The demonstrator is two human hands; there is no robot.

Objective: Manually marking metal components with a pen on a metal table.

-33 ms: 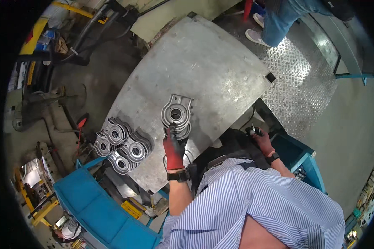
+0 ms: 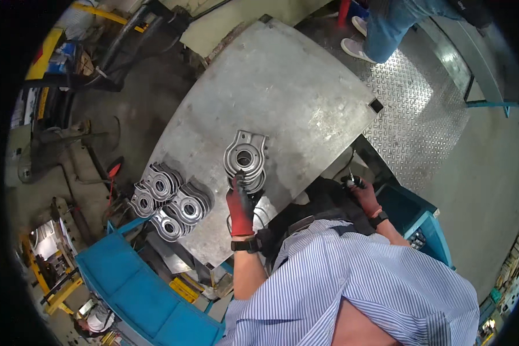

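Note:
Stamped metal plates (image 2: 243, 145), each with a round raised ring and a central hole, lie overlapping near the middle of the metal table. My left hand (image 2: 240, 203), in a red and black glove, is at the near edge of these plates, its fingers closed on the rim. Off the table's right edge, my right hand (image 2: 365, 195) wears the same kind of glove. It is closed round a small silver-tipped tool (image 2: 350, 179), mostly hidden by the fingers. A dark hose or cable (image 2: 347, 167) runs near the tool tip.
Several stacks of similar metal plates (image 2: 187, 209) stand at the table's left corner. The grey table (image 2: 271, 75) has a blue bin (image 2: 127, 282) at lower left and another blue bin (image 2: 435, 230) at right. A person's legs (image 2: 395, 32) are beyond, by the tread-plate floor (image 2: 409, 115).

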